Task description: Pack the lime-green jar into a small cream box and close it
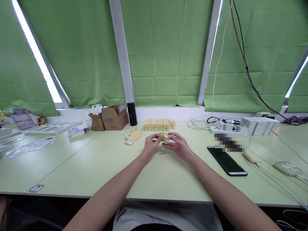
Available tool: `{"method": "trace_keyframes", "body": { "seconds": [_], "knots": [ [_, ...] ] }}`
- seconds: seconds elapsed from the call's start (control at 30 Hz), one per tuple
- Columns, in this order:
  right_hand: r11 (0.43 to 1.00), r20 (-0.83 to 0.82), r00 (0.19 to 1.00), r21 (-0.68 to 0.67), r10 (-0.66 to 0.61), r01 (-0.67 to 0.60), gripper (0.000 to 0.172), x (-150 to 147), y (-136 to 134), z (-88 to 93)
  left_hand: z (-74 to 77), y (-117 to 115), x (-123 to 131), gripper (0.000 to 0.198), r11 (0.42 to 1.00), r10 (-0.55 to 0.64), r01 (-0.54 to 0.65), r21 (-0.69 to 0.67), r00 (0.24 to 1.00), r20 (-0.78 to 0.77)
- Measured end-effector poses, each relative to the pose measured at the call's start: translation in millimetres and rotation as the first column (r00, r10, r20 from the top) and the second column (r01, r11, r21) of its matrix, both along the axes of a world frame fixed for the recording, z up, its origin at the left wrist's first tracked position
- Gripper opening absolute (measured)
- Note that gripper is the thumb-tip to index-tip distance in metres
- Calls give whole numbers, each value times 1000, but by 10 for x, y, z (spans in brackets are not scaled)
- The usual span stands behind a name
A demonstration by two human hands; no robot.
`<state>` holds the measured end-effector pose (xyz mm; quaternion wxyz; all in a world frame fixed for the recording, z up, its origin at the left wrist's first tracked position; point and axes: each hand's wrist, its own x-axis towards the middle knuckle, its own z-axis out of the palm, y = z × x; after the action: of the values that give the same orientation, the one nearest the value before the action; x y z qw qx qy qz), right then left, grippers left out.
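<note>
A small clear case with yellow and green parts inside (166,138) is held up over the table, a pale yellow loop at its left end. Thumb and fingers of my left hand (152,143) pinch it from the left. On the other side, my right hand (179,145) grips its right edge between thumb and fingers. Behind my hands stands a row of several small tan boxes (157,124) with green labels. An opened, flattened-looking box (133,136) of the same tan colour lies to the left, its flaps out.
A dark phone (227,161), a cream mouse-like device (252,157) and loose cables lie at right, before a power strip (228,129) and white boxes (260,125). Cardboard boxes (115,118) and a black cylinder (132,114) stand at back left. Plastic packets (31,147) lie far left.
</note>
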<state>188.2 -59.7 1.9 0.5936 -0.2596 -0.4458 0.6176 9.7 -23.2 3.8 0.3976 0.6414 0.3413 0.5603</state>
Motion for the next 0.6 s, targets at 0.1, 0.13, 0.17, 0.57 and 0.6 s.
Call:
{"method": "trace_keyframes", "body": {
  "seconds": [0.1,0.13,0.17,0.57,0.6],
  "knots": [
    [1000,28,999,4,-22,21,48,-16,10,-33,17,-25,3,43,1000,-18,19,10,1000,-25],
    [999,48,998,2,-33,32,48,-16,17,-46,18,-28,3,43,1000,-23,24,16,999,-34],
    [999,73,996,-1,-45,45,47,-12,26,-59,16,-29,4,44,999,-29,30,20,999,-43],
    [988,221,969,128,-109,82,54,-13,110,-147,-8,-10,-8,49,998,-40,43,40,996,-75],
    [986,234,966,145,-110,77,54,-20,92,-135,-7,-12,-7,48,999,-37,40,38,997,-74]
  ]
}}
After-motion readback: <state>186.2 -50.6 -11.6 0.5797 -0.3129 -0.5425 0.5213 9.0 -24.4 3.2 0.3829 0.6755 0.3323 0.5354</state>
